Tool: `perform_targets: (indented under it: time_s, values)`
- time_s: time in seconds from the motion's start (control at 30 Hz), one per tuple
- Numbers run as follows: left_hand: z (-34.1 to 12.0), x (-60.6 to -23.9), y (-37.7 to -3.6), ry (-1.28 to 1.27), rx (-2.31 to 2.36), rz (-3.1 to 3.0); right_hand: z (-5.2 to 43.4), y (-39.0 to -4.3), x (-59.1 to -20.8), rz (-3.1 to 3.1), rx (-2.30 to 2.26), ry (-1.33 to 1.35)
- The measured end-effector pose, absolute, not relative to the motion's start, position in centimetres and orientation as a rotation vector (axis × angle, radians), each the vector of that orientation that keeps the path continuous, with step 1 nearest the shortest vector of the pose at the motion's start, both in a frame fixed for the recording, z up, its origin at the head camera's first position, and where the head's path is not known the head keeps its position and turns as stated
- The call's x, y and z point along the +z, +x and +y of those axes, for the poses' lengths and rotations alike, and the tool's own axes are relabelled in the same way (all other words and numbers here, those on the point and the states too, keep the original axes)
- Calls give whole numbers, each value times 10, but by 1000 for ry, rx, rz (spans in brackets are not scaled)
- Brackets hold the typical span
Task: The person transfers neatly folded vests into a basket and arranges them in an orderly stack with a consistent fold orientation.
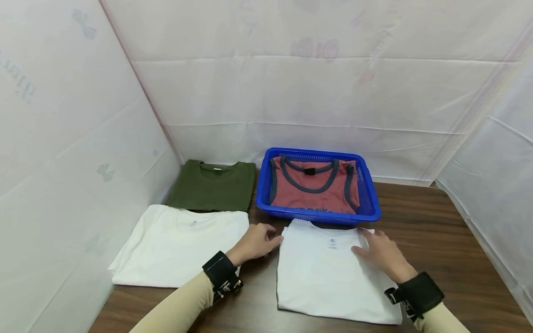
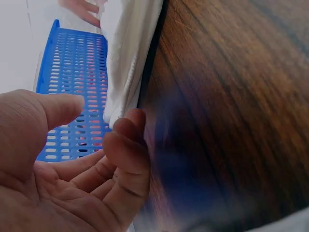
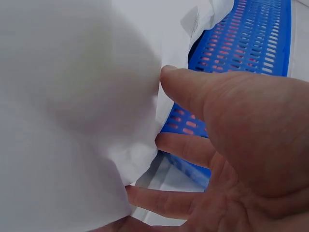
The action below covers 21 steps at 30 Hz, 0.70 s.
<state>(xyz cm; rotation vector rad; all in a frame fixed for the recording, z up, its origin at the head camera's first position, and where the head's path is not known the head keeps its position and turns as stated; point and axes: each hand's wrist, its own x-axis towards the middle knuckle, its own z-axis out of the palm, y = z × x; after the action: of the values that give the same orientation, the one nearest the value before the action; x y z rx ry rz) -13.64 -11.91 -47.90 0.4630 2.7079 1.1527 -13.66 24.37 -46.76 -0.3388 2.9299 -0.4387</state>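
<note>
A folded white T-shirt point(image 1: 329, 277) with a small printed neck label lies in front of a blue basket point(image 1: 266, 185). At its upper left corner is my left hand point(image 1: 257, 241); the fingers curl loosely, the thumb stands apart, and nothing is between them. The left wrist view has those fingertips point(image 2: 136, 116) right at the shirt's edge. Over the upper right corner reaches my right hand point(image 1: 381, 252), its thumb on the white cloth. Seen from the right wrist, the fingers point(image 3: 166, 200) are spread along the cloth's edge, well apart from the thumb point(image 3: 193, 89).
Inside the basket lies a folded red shirt point(image 1: 306, 196) with grey trim. To the left on the brown wooden table point(image 1: 433, 231) are a folded green T-shirt point(image 1: 212, 189) and, nearer, another white T-shirt point(image 1: 179, 249). Whitish sheeting point(image 1: 291, 92) walls the back and sides.
</note>
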Motion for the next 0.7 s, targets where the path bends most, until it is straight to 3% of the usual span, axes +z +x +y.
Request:
perform_targets:
  time_s: [0.53,0.7]
  values:
    - [-104,-495,-142,480,1037,2841,225,-132,-471,2949,-448,-303]
    - [-103,-496,-143,603,1134,2823,224,-130,-470,2967,-439,-300]
